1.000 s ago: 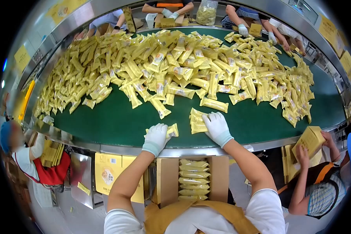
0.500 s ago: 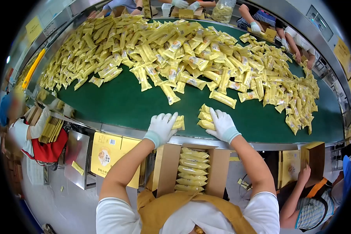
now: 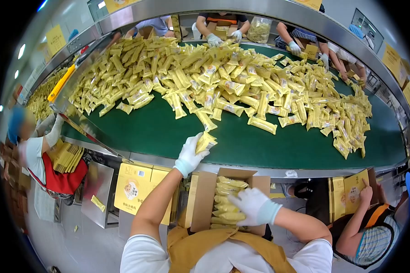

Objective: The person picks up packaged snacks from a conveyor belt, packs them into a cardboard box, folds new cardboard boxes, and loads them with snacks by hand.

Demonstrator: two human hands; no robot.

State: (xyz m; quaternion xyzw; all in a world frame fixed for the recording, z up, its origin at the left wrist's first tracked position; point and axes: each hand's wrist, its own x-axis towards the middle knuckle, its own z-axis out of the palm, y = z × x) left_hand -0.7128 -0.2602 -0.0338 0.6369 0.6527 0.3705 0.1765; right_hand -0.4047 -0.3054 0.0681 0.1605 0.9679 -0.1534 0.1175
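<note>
My left hand [image 3: 191, 152], in a white glove, is closed on a yellow packet [image 3: 206, 143] above the near edge of the green belt [image 3: 259, 148]. My right hand [image 3: 255, 207], gloved and blurred by motion, is over the right side of an open cardboard box [image 3: 203, 200]. Its fingers reach across yellow packets [image 3: 223, 200] stacked in that box, and whether they grip any cannot be told. Beyond my hands a large heap of yellow packets [image 3: 241, 82] covers much of the belt.
Flattened yellow cartons [image 3: 134, 191] stand left of my box, beside a metal table [image 3: 95, 193] bearing one packet. A person with a red apron [image 3: 66, 177] is at the left, another person [image 3: 369, 227] at the right. Gloved co-workers stand across the belt behind a metal rail [image 3: 187, 8].
My right hand has moved from the belt edge down to the box, and packets there now lie less evenly. My left hand has lifted a packet slightly. The view has shifted.
</note>
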